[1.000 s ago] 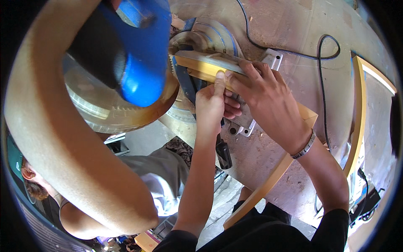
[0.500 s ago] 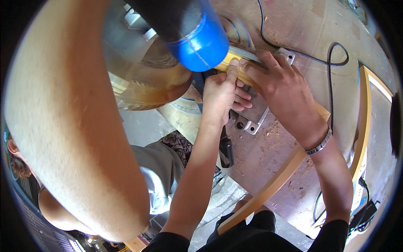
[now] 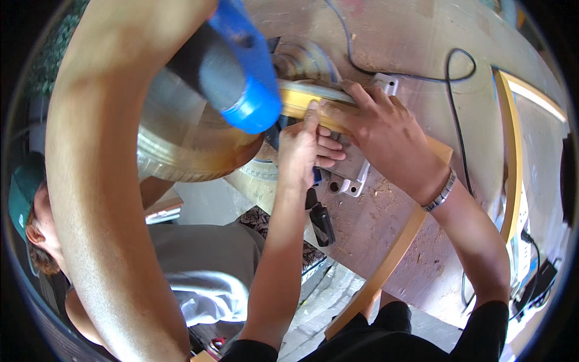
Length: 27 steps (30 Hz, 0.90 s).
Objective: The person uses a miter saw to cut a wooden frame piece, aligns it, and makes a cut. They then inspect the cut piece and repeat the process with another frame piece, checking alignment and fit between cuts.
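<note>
A yellow wooden strip [image 3: 298, 101] lies along the metal fence of a mitre saw [image 3: 181, 136]. My left hand [image 3: 301, 148] pinches the strip from the near side, thumb on top, other fingers curled loosely below. From the right, my right hand [image 3: 389, 130] is closed over the strip and the fence. The saw's round guard and blue housing [image 3: 253, 108] are just left of my fingers; the strip's left end meets the housing in this view. A co-worker's bare arm [image 3: 102, 181] reaches up across the left side toward the saw.
Another wooden strip [image 3: 386, 265] runs off the bench's near edge toward me; whether it joins the held one is hidden. A pale wooden frame [image 3: 512, 157] stands at right. A black cable [image 3: 449, 90] loops across the bench [image 3: 416, 271]. The co-worker's grey-clothed body [image 3: 205, 247] is at left.
The view has shifted, placing my hands further left. The blue housing has come lower and left relative to them, showing more of the strip. The co-worker's cap is now visible; my grip looks the same.
</note>
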{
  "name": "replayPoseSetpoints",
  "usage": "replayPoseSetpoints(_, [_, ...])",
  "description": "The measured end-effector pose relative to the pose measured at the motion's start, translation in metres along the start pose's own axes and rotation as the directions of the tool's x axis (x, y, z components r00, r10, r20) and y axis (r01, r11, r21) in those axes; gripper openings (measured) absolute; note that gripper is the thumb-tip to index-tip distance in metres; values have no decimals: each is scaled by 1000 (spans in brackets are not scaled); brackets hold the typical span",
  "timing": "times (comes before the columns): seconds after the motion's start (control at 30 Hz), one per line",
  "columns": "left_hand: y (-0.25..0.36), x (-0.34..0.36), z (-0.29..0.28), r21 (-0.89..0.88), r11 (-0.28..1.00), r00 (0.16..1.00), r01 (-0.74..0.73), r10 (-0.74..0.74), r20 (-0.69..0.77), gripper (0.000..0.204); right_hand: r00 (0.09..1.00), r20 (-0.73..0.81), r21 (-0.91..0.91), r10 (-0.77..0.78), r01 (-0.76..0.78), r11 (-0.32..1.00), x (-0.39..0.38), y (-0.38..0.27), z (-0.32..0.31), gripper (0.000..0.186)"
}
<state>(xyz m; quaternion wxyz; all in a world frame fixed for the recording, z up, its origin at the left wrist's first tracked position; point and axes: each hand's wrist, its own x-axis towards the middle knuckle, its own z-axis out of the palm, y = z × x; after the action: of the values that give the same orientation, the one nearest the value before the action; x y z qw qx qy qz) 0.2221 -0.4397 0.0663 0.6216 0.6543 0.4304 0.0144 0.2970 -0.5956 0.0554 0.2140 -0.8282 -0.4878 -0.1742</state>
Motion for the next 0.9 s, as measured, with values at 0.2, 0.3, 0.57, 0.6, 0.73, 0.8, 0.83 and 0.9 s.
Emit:
replayPoseSetpoints(0.2, [10, 8, -20, 232, 972, 993, -24, -5, 121, 81, 999, 47, -60, 0, 3, 998, -4, 9, 4, 30])
replayPoseSetpoints(0.3, [5, 7, -16, 181, 982, 995, -46, 29, 93, 77, 1000, 26, -36, -14, 15, 999, -5, 11, 5, 41])
replayPoseSetpoints(0.57, [0, 3, -6, 146, 989, 999, -30, 36, -39, 67, 988, 153, 65, 17, -27, 998, 2, 9, -3, 46])
replayPoseSetpoints(0.6, [1, 1, -5, 138, 990, 998, -24, 31, -49, 67, 982, 185, 65, 21, -33, 997, 4, 9, -3, 46])
replayPoseSetpoints(0.73, [3, -1, -4, 98, 995, 998, -22, 28, -58, 63, 996, 85, 157, 20, -33, 987, 5, 13, 3, 31])
replayPoseSetpoints(0.8, [2, 0, -6, 87, 996, 998, -15, 20, -51, 62, 993, 114, 174, 32, -52, 983, 8, 13, -2, 32])
replayPoseSetpoints(0.83, [3, -1, -3, 87, 996, 998, 0, 5, -67, 61, 990, 135, 174, 34, -58, 983, 9, 13, -3, 35])
replayPoseSetpoints(0.9, [4, 0, -2, 66, 998, 998, -1, 5, -65, 60, 983, 178, 175, 41, -72, 982, 12, 13, -5, 43])
